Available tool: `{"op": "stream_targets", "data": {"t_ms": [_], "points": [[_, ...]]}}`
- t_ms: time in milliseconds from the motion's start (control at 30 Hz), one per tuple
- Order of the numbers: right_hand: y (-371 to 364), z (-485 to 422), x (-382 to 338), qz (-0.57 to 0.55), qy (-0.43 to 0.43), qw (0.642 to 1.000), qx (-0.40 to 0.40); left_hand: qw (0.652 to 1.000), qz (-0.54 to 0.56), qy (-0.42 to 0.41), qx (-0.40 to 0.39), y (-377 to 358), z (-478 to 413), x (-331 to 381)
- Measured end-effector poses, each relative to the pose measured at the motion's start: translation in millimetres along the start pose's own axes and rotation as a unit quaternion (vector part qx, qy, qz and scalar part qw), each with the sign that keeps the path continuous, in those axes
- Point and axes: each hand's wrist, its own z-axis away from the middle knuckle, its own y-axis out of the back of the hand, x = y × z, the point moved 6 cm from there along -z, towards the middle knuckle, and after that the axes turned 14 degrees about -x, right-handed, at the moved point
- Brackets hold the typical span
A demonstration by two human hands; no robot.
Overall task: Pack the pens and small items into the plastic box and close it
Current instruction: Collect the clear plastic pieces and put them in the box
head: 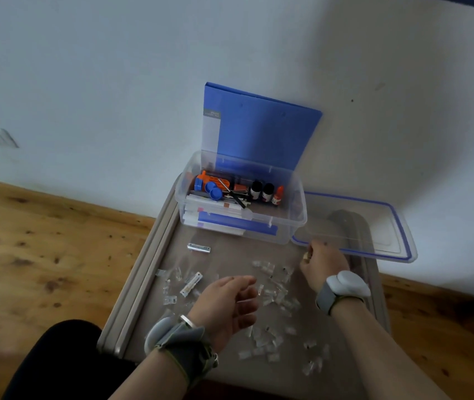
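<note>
Lying axis: the plastic box [287,229] sits with a long side toward the person, its long axis running left to right across the far end of the table. Its lid [374,226], edged with a blue seal, lies flat beside it on the same line and overhangs the table's right edge.
Box place: it stands open, well beyond the left fingertips and just beyond the right knuckles.
Box contents: pens [221,207] and flat white packs lie along the long axis at the front. Orange and blue parts [207,184] sit at the back left. Two black-capped bottles [261,190] and a red bottle [277,194] stand at the back right.
Left hand [227,301]: fingers apart and loosely curled, holding nothing, palm turned right.
Right hand [320,264]: fingers curled at the lid's near left corner; whether they grip it cannot be told.
Loose items: small clear pieces [276,293] are scattered between and around both hands. Two metal clips [198,247] lie left of and beyond the left fingers.
Table [149,269]: grey-beige with a raised rim.
Room: a blue folder [264,131] leans on the white wall [114,67] behind the box, above a wooden floor [42,241].
</note>
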Motion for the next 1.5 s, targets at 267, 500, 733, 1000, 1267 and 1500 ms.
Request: {"op": "stream_targets", "data": {"t_ms": [267, 500, 733, 1000, 1267, 1500], "points": [[-8, -3, 2, -0.008, 0.012, 1.000, 0.006, 1.000, 0.010, 0.005, -0.004, -1, 2, -5], [32, 26, -5, -0.112, 0.061, 0.989, 0.079, 1.000, 0.010, 0.010, 0.001, 4, 1, -6], [134, 15, -76, -0.202, 0.180, 0.937, 0.220, 1.000, 0.019, 0.014, 0.008, 8, -4, -11], [61, -100, -137, 0.009, 0.068, 0.987, -0.143, 0.998, 0.059, 0.003, 0.017, 23, -11, -3], [51, -107, -126, -0.035, 0.041, 0.992, -0.112, 0.998, 0.062, 0.003, 0.029, 33, -15, 0], [53, -106, -114, -0.033, 0.019, 0.986, -0.160, 0.998, 0.056, 0.015, 0.015, 23, -15, -5]]}}
